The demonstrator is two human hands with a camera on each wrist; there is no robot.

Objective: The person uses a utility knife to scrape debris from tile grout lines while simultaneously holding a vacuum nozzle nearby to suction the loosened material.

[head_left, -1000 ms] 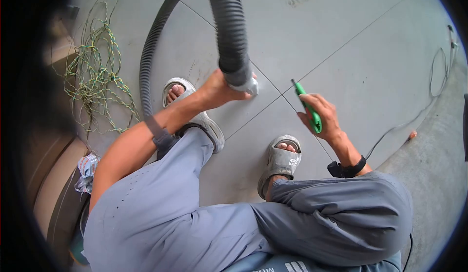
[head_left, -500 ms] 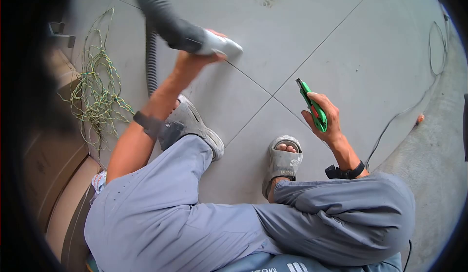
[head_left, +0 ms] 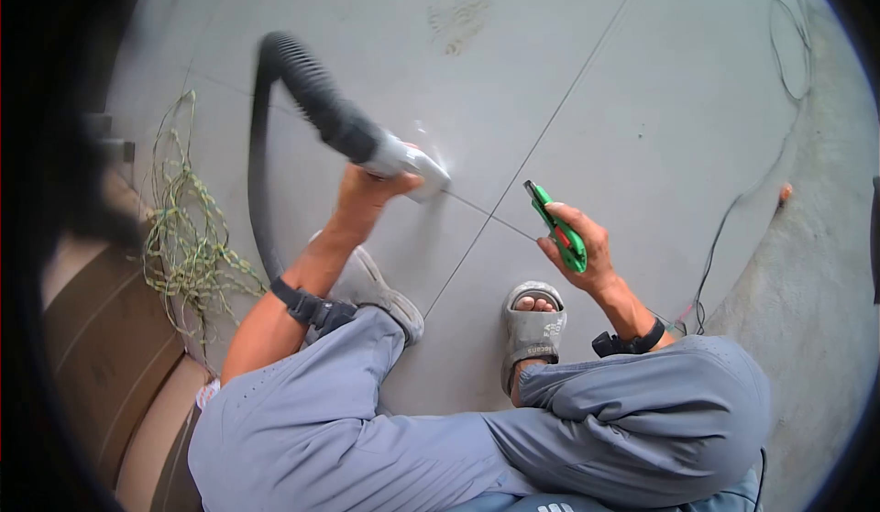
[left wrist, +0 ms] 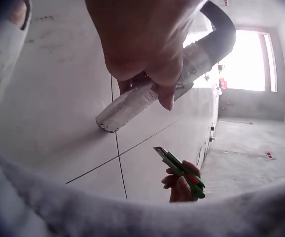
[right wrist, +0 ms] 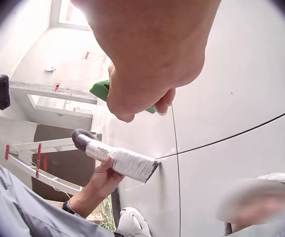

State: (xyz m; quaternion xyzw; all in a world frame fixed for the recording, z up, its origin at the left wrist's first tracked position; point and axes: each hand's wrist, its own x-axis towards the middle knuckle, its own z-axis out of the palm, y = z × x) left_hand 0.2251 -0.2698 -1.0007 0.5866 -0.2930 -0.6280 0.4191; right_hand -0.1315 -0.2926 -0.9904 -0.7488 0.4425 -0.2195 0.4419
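Observation:
My left hand (head_left: 367, 191) grips the silver taped nozzle (head_left: 403, 165) of a black ribbed vacuum hose (head_left: 302, 81), its tip down on the grey floor tiles (head_left: 550, 54) at a grout line (head_left: 477, 208). The nozzle (left wrist: 132, 101) shows under my left hand (left wrist: 147, 44) in the left wrist view, and again as nozzle (right wrist: 125, 162) in the right wrist view. My right hand (head_left: 577, 242) holds a green utility knife (head_left: 555, 226) above the tile, right of the nozzle. The knife (left wrist: 182, 173) and knife (right wrist: 103, 90) appear in both wrist views.
A tangle of green-yellow cord (head_left: 183, 228) lies at the left beside cardboard (head_left: 110, 356). A thin cable (head_left: 733, 209) runs along the right near rough concrete (head_left: 807, 264). My sandalled feet (head_left: 532, 324) rest on the tiles by the seam.
My left hand has drawn the nozzle back toward me along the grout line, after pushing it away to the left. The right hand with the knife stayed almost still.

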